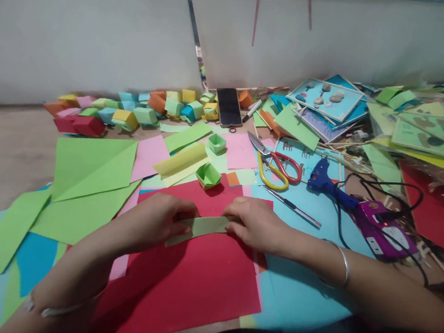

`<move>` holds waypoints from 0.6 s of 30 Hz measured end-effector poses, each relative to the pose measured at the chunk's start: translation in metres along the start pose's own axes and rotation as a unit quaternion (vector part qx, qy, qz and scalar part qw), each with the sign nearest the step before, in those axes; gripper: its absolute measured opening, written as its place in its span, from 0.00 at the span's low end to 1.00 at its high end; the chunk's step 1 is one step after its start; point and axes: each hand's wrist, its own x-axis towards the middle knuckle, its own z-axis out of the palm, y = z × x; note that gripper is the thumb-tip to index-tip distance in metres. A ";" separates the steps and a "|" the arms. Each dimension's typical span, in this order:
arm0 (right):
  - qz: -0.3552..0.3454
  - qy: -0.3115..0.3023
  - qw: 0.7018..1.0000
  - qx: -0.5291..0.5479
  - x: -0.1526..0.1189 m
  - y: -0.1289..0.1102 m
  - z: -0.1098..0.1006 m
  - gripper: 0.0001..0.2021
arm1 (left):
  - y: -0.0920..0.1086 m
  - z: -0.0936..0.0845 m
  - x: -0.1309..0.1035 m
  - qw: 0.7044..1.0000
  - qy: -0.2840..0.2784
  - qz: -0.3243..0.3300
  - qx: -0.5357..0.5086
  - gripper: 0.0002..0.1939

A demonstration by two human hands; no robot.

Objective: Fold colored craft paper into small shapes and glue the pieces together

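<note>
A narrow pale green paper strip [207, 227] is stretched between my two hands, slightly bowed, above a red sheet of paper [196, 286]. My left hand [166, 216] pinches its left part, with a short end sticking out below the fingers. At the other end, my right hand [250, 222] grips the strip between thumb and fingers. Just beyond my hands stand a small folded green paper box [208, 176] and a second light green one [217, 143]. A folded yellow-green paper piece [182, 163] lies left of them.
Scissors with red and yellow handles [274, 164], a pen-like craft knife [291, 206] and a blue glue gun [330, 184] beside a purple power strip [386, 233] lie to the right. A phone [229, 107] and many folded paper boxes [125, 118] line the wall. Green sheets [93, 168] lie left.
</note>
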 end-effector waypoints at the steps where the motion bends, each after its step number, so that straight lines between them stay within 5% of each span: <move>1: -0.003 -0.007 1.000 0.000 0.000 0.000 0.000 0.06 | -0.002 0.002 -0.001 1.000 0.007 -0.004 -0.020 0.07; 9: -0.011 0.017 0.999 0.046 0.000 0.005 0.013 0.05 | -0.021 0.022 -0.014 0.987 0.008 -0.041 -0.156 0.11; 18: -0.095 0.097 0.989 -0.066 -0.007 0.008 0.023 0.13 | -0.030 0.023 -0.016 0.992 0.093 -0.037 -0.083 0.12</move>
